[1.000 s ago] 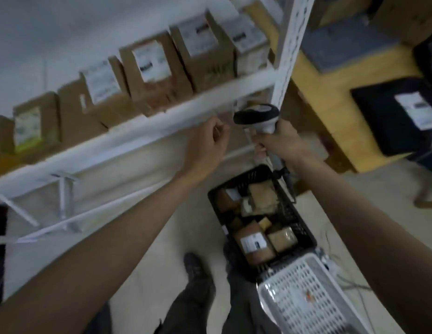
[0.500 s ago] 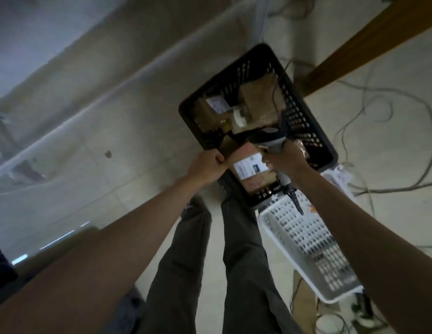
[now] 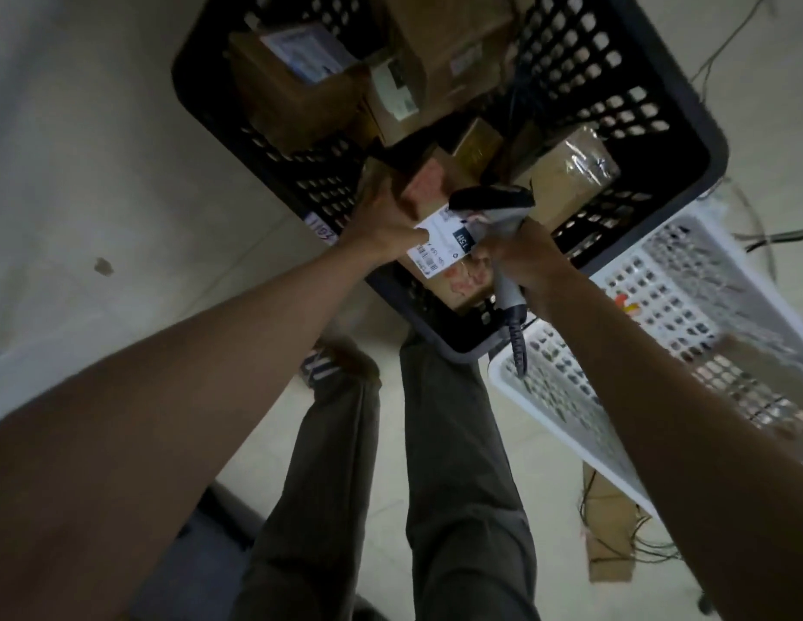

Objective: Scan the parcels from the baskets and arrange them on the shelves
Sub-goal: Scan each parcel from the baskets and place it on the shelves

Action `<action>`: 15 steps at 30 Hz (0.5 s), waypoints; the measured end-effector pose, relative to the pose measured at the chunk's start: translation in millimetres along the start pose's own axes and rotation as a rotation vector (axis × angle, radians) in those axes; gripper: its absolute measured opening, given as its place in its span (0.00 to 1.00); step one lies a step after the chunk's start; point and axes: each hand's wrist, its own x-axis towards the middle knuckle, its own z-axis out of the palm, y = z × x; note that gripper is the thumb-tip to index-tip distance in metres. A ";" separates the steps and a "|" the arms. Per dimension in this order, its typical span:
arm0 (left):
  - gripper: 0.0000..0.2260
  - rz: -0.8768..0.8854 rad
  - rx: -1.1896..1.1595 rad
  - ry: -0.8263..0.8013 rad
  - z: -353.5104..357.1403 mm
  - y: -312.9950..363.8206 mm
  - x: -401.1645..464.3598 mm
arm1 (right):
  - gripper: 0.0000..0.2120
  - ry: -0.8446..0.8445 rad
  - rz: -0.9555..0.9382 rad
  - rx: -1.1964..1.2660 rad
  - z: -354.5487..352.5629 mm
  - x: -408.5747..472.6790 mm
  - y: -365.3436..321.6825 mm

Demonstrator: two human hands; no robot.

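Left hand (image 3: 381,226) is gripping the labelled parcel (image 3: 444,257) inside the black basket (image 3: 659,141), fingers curled round it. Right hand (image 3: 520,257) is clutching the scanner (image 3: 493,203) just above it.

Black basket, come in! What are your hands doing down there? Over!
Left hand gripping a labelled parcel in the black basket. Right hand holding the scanner over its label. More parcels packed close around; nothing blocking.

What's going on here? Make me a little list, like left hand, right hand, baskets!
left hand: grips a labelled parcel in the black basket
right hand: holds the scanner, head over the parcel's white label
black basket: on the floor, several brown parcels inside
white basket: beside the black one, looks nearly empty
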 end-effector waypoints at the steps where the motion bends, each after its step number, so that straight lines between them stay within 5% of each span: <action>1: 0.49 -0.022 -0.026 0.000 3.7 -1.4 9.1 | 0.12 0.002 -0.010 0.011 0.9 6.1 3.4; 5: 0.53 -0.117 -0.177 -0.040 11.6 -2.0 32.5 | 0.14 -0.013 0.001 0.104 1.2 19.4 14.0; 15: 0.52 -0.049 -0.016 -0.231 -6.4 -6.9 47.3 | 0.20 -0.008 0.021 0.207 5.4 16.2 16.0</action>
